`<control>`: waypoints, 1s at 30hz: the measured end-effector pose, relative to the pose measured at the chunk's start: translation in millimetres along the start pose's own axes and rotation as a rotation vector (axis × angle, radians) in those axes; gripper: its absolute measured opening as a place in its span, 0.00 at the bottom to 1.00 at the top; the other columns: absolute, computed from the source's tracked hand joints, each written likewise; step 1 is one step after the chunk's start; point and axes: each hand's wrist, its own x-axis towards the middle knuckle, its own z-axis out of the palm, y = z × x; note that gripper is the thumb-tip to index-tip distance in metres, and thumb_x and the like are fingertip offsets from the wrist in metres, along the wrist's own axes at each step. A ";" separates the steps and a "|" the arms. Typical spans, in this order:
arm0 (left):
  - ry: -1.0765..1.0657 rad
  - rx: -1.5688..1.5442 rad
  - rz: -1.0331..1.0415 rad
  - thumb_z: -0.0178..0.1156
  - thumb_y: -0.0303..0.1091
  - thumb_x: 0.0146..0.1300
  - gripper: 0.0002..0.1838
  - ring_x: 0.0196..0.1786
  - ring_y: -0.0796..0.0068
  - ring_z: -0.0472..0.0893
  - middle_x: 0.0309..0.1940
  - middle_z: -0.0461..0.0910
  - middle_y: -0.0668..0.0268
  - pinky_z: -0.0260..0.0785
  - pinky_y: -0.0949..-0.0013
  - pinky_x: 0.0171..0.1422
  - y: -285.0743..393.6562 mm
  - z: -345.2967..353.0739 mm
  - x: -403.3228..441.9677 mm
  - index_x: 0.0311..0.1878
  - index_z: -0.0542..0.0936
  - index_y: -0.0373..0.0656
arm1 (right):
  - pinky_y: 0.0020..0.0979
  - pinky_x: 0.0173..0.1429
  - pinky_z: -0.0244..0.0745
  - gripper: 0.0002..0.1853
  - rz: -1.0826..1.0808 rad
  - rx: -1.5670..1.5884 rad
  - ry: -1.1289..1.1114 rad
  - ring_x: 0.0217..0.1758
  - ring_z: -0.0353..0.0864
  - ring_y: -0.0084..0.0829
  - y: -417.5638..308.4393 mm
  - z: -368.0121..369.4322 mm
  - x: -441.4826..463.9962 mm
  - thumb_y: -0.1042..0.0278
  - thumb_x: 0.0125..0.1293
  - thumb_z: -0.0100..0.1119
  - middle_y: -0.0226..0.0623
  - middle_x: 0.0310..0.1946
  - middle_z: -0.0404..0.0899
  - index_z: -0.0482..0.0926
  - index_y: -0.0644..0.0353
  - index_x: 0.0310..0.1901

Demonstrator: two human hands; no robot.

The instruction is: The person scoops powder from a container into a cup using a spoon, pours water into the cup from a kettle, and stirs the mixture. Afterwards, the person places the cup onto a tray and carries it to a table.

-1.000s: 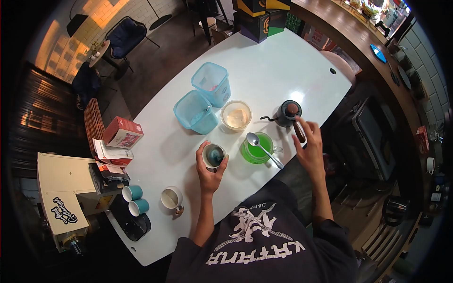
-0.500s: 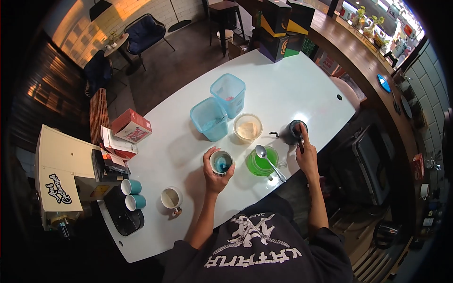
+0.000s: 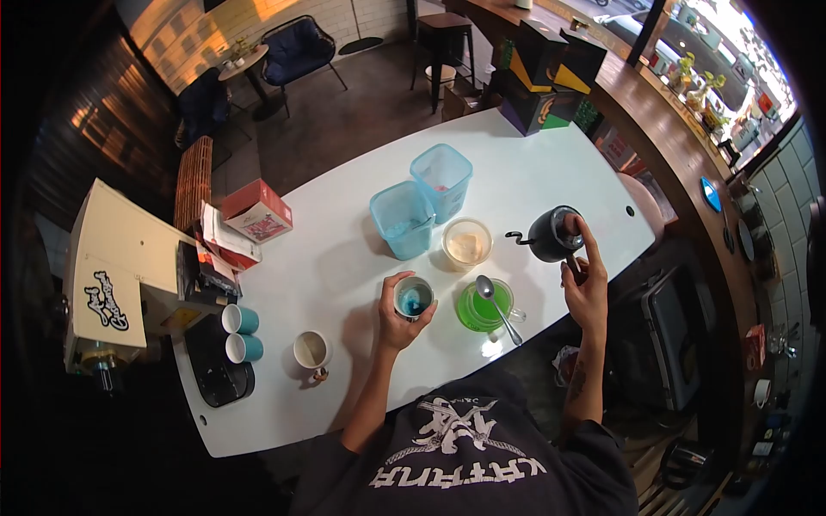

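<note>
My left hand (image 3: 398,320) is wrapped round a small cup (image 3: 414,297) with something blue in the bottom. In my right hand (image 3: 587,288) is a black gooseneck kettle (image 3: 553,234), gripped by its handle with the forefinger up on its lid. Its thin curved spout points left toward the containers. Between my hands stands a glass mug of bright green liquid (image 3: 478,314), with a metal spoon (image 3: 497,305) resting across its top. Behind the mug is a clear round tub (image 3: 467,244) of pale contents. Two translucent blue containers (image 3: 401,222) stand farther back.
A handled mug (image 3: 311,351) is on the table's left side. Two teal cups (image 3: 242,319) lie near a black tray (image 3: 222,374) beside a cream machine (image 3: 107,267). A red box (image 3: 258,211) stands at the left edge, dark boxes (image 3: 549,82) at the far end.
My right hand has lifted the kettle off the table and tilted it slightly. The left hand still holds the cup. The whole view has shifted a little.
</note>
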 end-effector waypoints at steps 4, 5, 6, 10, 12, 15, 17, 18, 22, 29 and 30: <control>0.010 0.016 -0.018 0.76 0.31 0.53 0.35 0.49 0.72 0.82 0.47 0.80 0.61 0.75 0.67 0.56 11.3 0.1 0.4 0.63 0.71 0.38 | 0.40 0.65 0.78 0.41 0.037 0.049 -0.135 0.64 0.81 0.37 -26.2 4.9 7.3 0.90 0.64 0.50 0.53 0.65 0.77 0.61 0.50 0.78; 0.008 -0.021 -0.028 0.76 0.31 0.53 0.34 0.48 0.73 0.82 0.46 0.81 0.62 0.75 0.68 0.56 14.6 0.3 0.7 0.62 0.72 0.38 | 0.41 0.66 0.78 0.41 0.072 0.019 -0.168 0.62 0.81 0.36 -30.8 7.0 8.8 0.91 0.64 0.50 0.53 0.65 0.77 0.62 0.51 0.78; 0.021 -0.049 -0.038 0.77 0.32 0.53 0.33 0.48 0.73 0.82 0.46 0.82 0.61 0.76 0.68 0.55 18.6 1.4 1.4 0.61 0.73 0.38 | 0.41 0.67 0.78 0.41 0.088 0.009 -0.198 0.62 0.82 0.36 -33.5 11.6 9.5 0.91 0.63 0.50 0.52 0.65 0.77 0.62 0.51 0.78; 0.012 -0.028 -0.041 0.78 0.34 0.53 0.33 0.47 0.73 0.83 0.46 0.83 0.61 0.77 0.67 0.54 24.0 -0.8 2.5 0.60 0.74 0.38 | 0.43 0.71 0.76 0.41 -0.079 0.074 -0.261 0.65 0.79 0.37 -46.9 28.7 11.7 0.94 0.60 0.47 0.53 0.66 0.76 0.65 0.52 0.76; 0.038 -0.002 -0.014 0.78 0.34 0.53 0.33 0.48 0.72 0.84 0.47 0.83 0.61 0.77 0.66 0.55 23.4 0.6 1.8 0.60 0.74 0.38 | 0.43 0.72 0.75 0.42 -0.115 0.056 -0.303 0.68 0.77 0.39 -54.1 34.6 12.0 0.95 0.59 0.47 0.55 0.65 0.76 0.65 0.53 0.76; 0.038 0.019 -0.009 0.78 0.34 0.52 0.33 0.48 0.71 0.84 0.47 0.84 0.61 0.77 0.66 0.56 22.4 0.0 0.3 0.60 0.74 0.38 | 0.43 0.70 0.77 0.42 -0.140 -0.001 -0.297 0.63 0.82 0.43 -52.4 46.6 8.7 0.95 0.58 0.49 0.53 0.62 0.79 0.66 0.52 0.75; 0.028 0.017 -0.020 0.78 0.34 0.52 0.33 0.49 0.70 0.84 0.48 0.84 0.60 0.77 0.65 0.56 22.4 -0.7 4.9 0.59 0.74 0.38 | 0.42 0.65 0.79 0.42 -0.161 -0.009 -0.338 0.56 0.86 0.46 -55.1 52.4 10.1 0.94 0.58 0.51 0.55 0.55 0.83 0.67 0.50 0.75; 0.037 0.009 -0.025 0.78 0.34 0.51 0.33 0.49 0.70 0.84 0.48 0.83 0.60 0.76 0.65 0.57 22.5 -0.1 3.5 0.59 0.75 0.37 | 0.40 0.57 0.81 0.42 -0.165 -0.039 -0.336 0.51 0.87 0.50 -51.5 55.2 8.9 0.92 0.59 0.53 0.57 0.48 0.84 0.69 0.47 0.75; 0.054 -0.027 -0.041 0.78 0.34 0.51 0.33 0.51 0.69 0.83 0.49 0.83 0.60 0.76 0.64 0.58 24.8 1.8 3.3 0.59 0.75 0.37 | 0.42 0.44 0.77 0.42 -0.220 -0.199 -0.340 0.38 0.86 0.51 -57.7 60.3 4.3 0.88 0.59 0.54 0.56 0.38 0.83 0.69 0.42 0.75; 0.020 0.009 -0.037 0.77 0.33 0.51 0.33 0.52 0.69 0.83 0.51 0.81 0.59 0.75 0.65 0.59 22.8 0.6 2.5 0.60 0.74 0.36 | 0.42 0.36 0.73 0.45 -0.268 -0.263 -0.325 0.25 0.78 0.43 -50.1 66.4 3.4 0.88 0.56 0.58 0.44 0.27 0.79 0.69 0.36 0.75; 0.026 -0.013 -0.047 0.77 0.33 0.51 0.34 0.51 0.70 0.83 0.51 0.81 0.59 0.75 0.65 0.59 23.0 1.1 2.8 0.60 0.74 0.36 | 0.43 0.36 0.73 0.46 -0.285 -0.292 -0.316 0.25 0.77 0.42 -49.8 67.4 3.3 0.87 0.55 0.59 0.43 0.26 0.78 0.69 0.35 0.75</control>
